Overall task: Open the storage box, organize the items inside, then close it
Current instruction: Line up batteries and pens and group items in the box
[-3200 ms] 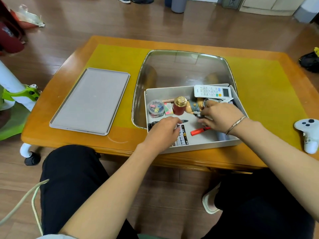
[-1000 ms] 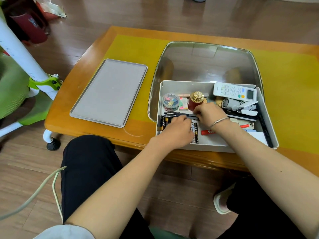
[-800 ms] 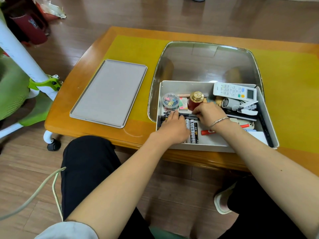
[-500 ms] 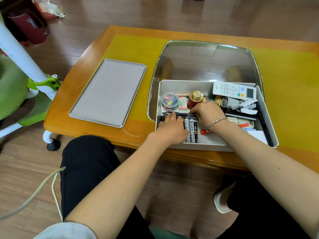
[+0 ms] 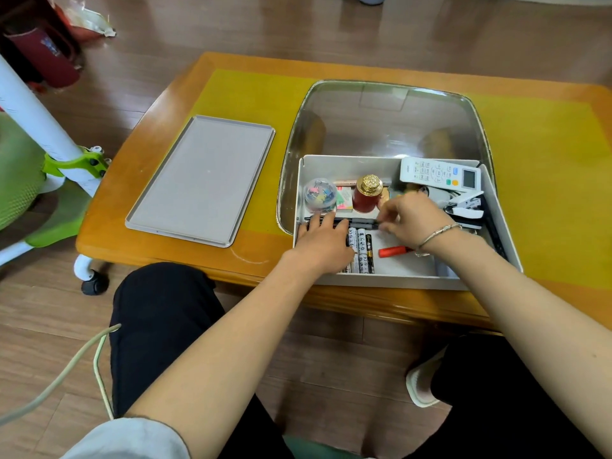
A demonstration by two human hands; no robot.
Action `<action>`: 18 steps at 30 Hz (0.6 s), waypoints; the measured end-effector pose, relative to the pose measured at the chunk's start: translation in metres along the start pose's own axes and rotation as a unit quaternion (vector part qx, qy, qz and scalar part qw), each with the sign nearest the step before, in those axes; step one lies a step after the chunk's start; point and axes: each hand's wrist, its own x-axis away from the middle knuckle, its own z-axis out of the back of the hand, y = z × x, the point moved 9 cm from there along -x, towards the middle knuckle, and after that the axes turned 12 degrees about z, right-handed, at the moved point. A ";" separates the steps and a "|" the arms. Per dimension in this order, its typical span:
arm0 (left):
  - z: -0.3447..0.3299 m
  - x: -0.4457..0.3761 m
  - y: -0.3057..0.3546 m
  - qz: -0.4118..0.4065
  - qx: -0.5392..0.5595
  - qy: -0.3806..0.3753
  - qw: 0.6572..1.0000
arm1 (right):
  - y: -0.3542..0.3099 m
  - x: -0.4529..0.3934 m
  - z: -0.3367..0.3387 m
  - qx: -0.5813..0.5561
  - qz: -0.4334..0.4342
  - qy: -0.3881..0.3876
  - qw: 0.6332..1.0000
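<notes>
Head view. The white storage box (image 5: 390, 279) stands open at the near edge of the wooden surface (image 5: 185, 246), partly over a glass inset (image 5: 384, 127); its grey lid (image 5: 202, 180) lies flat on the surface to the left, well apart from the box.

Writing: the batteries (image 5: 363, 250) carry printed labels, and the white remote control (image 5: 437, 172) has marked buttons and a small display, but none of this print is legible at this size.

Contents of the box: in the far left corner, a clear round tub of coloured binder clips (image 5: 319, 195); just beside it, a pad of sticky notes (image 5: 344, 200) and a red jar with a gold cap (image 5: 367, 193), upright. The remote control rests across the far right rim. Below it lies a white stapler (image 5: 465, 207). A row of batteries lies side by side on the box floor at the near left, with black pens (image 5: 361, 222) lying crosswise just beyond them. A red marker (image 5: 395, 251) lies on the floor near the middle.

Hands: the left hand (image 5: 323, 241) lies palm down on the batteries, fingers straight and slightly spread, the tips reaching the pens. The right hand (image 5: 414, 220), a metal bracelet (image 5: 435, 234) at its wrist, has curled fingers pinching the right end of the pens.
</notes>
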 end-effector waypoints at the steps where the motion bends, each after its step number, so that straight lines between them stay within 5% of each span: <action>1: 0.001 0.000 0.000 0.001 -0.003 0.007 1.000 | 0.000 0.005 -0.007 0.001 -0.013 -0.042 0.999; 6: 0.001 -0.001 -0.001 0.013 -0.009 0.017 1.000 | -0.004 0.021 -0.043 -0.049 -0.086 -0.177 0.979; 18: -0.002 -0.006 -0.001 0.009 -0.016 0.010 1.000 | -0.008 0.028 -0.054 -0.205 -0.115 -0.185 0.954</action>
